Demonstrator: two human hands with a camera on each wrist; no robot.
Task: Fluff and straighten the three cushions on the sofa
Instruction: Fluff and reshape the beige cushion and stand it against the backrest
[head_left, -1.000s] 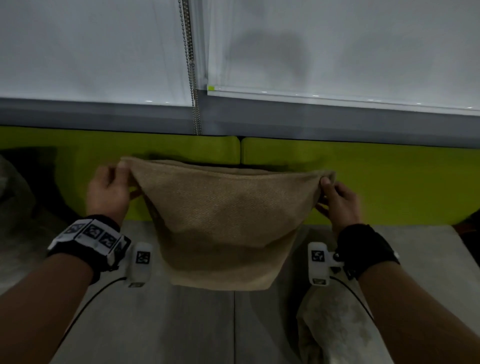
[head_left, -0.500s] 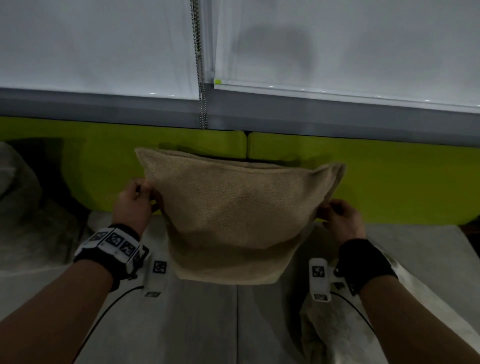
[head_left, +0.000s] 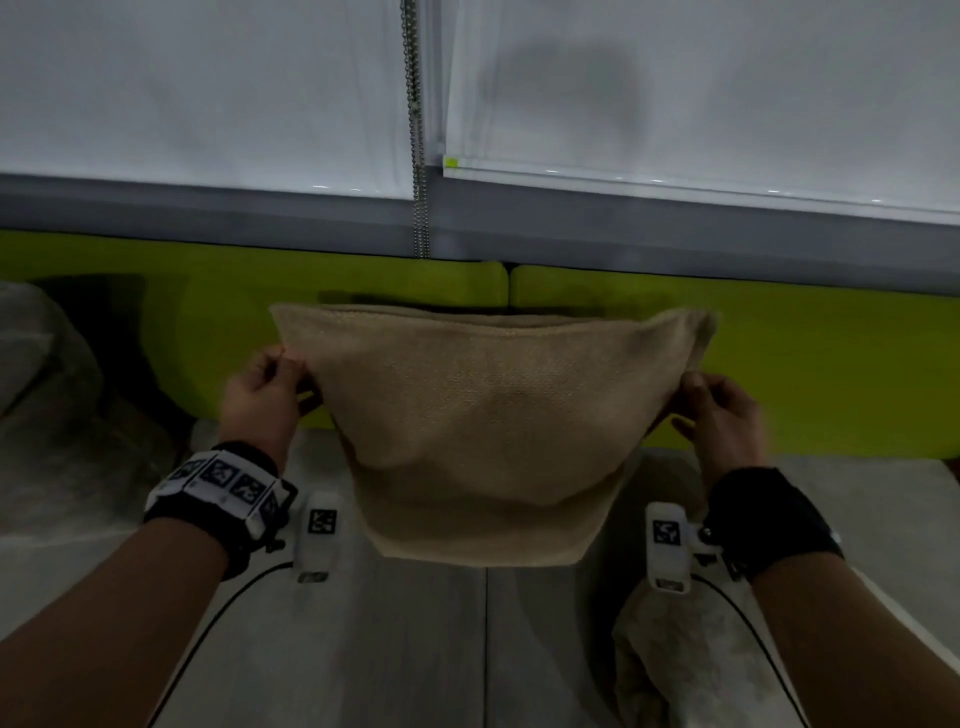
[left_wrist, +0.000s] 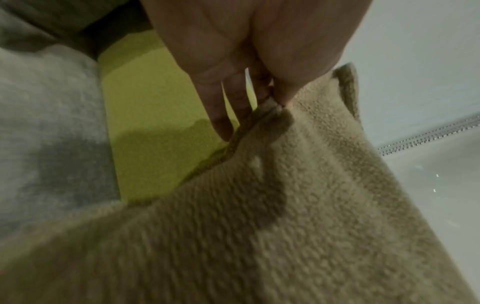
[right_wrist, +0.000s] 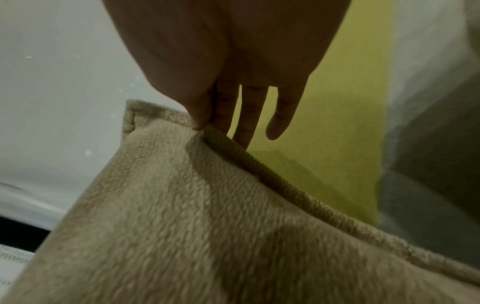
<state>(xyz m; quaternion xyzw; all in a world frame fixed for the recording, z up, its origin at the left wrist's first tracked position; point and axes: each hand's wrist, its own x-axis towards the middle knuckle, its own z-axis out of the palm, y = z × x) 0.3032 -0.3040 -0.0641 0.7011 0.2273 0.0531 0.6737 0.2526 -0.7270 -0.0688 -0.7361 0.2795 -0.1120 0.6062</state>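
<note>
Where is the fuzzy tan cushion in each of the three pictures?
Head: the cushion hangs mid-picture, pinched near its top corners by the left hand and right hand.
Left wrist: it fills the lower right.
Right wrist: it fills the lower half.
Shared landmark: the green sofa back behind it.

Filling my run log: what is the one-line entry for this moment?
held: tan woven fabric cushion | left hand: pinches left edge | right hand: pinches right edge | behind: lime-green sofa backrest
</note>
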